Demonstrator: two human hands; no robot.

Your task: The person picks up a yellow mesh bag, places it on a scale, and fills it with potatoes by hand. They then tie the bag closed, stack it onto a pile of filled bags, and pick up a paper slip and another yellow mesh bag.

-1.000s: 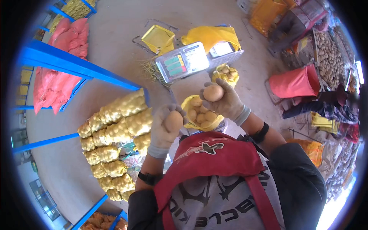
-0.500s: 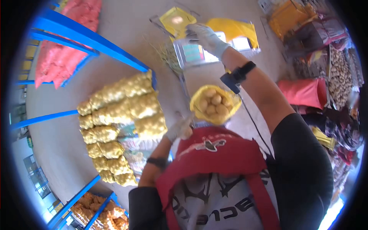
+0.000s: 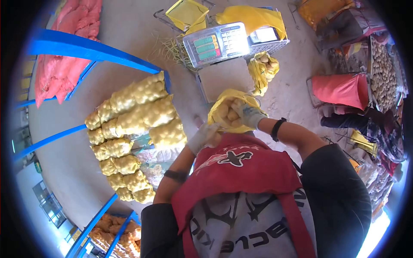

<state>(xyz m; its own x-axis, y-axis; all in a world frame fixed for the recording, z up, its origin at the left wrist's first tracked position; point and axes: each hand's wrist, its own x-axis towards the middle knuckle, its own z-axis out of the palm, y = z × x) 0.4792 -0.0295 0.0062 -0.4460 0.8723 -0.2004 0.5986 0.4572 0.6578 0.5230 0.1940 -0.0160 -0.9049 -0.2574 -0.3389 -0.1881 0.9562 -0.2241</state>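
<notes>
A yellow mesh bag of potatoes stands open-topped just beyond my apron. My right hand, in a pale glove, is at the bag's right side. Its fingers curl down over the opening among the potatoes, and what they grip is hidden. At the bag's left rim is my gloved left hand, fingers bent, with a tan rounded thing against them that I cannot make out. Behind the bag are a flat scale platform and its lit display unit.
A second yellow bag of potatoes stands right of the platform. Filled yellow sacks are stacked at left beside a blue frame. An open yellow bag on a stand is at the back. A red sack lies at right.
My right hand has come back from over the scale display down to the potato bag. My left hand stays by the bag's left side. The display and second potato bag are now uncovered.
</notes>
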